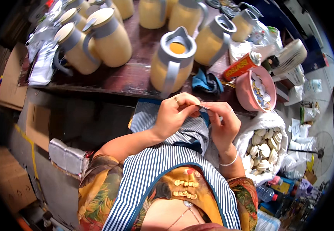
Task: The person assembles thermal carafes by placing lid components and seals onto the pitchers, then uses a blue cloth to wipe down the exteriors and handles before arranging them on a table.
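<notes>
My left hand point(175, 115) and my right hand point(225, 122) meet in front of my striped apron, just off the table's front edge. Their fingertips pinch a small, thin, greyish piece point(203, 108) between them; it is too small and too covered by fingers to name. Closest to my hands on the table stands a cream vacuum jug point(159, 68) with a grey collar and no lid, its handle turned toward me. A folded blue and black cloth point(207, 84) lies right of that jug. My right wrist wears a white bangle point(229, 159).
Several more jugs, some with cream lids point(100, 17), crowd the dark table point(136, 79). At right are a red can point(241, 66), a pink tub point(247, 96) of small parts and a small fan point(290, 57). Below stands a white sack point(280, 120) of cream round pieces. Cartons point(11, 181) stand left.
</notes>
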`<state>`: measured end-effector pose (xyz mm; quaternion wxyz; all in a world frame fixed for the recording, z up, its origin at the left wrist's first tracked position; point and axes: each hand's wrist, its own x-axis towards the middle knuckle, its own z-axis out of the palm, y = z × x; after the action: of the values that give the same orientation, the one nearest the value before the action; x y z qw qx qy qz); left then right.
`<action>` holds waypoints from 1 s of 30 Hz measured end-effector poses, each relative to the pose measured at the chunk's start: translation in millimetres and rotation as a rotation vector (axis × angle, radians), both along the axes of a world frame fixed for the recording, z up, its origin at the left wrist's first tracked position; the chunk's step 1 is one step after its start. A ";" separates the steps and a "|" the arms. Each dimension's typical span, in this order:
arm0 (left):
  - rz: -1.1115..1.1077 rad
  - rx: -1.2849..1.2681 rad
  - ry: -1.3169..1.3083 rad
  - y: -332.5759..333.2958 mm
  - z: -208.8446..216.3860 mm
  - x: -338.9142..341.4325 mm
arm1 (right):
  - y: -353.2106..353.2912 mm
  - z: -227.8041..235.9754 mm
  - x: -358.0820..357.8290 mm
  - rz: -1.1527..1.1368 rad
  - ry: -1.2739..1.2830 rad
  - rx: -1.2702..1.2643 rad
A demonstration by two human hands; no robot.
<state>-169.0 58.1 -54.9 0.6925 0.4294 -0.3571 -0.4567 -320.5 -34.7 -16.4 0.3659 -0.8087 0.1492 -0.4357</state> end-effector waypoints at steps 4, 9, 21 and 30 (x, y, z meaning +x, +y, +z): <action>0.122 0.126 0.189 51.5 -39.9 33.6 | 5.2 -43.6 13.0 0.067 -0.248 0.896; -0.020 0.299 1.120 67.7 -86.3 90.5 | 11.8 -126.0 60.7 -0.071 0.034 1.279; 0.021 -0.476 -0.002 -26.3 24.0 133.0 | -39.4 21.4 121.3 0.069 -0.344 0.013; 0.034 0.008 -1.257 -17.6 142.7 110.2 | -51.0 -2.0 137.9 -0.045 0.033 -0.562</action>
<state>-58.8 40.5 87.7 0.3557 0.6241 -0.6874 -0.1074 -182.5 -85.7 -18.4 0.1152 -0.8819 0.0462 -0.4548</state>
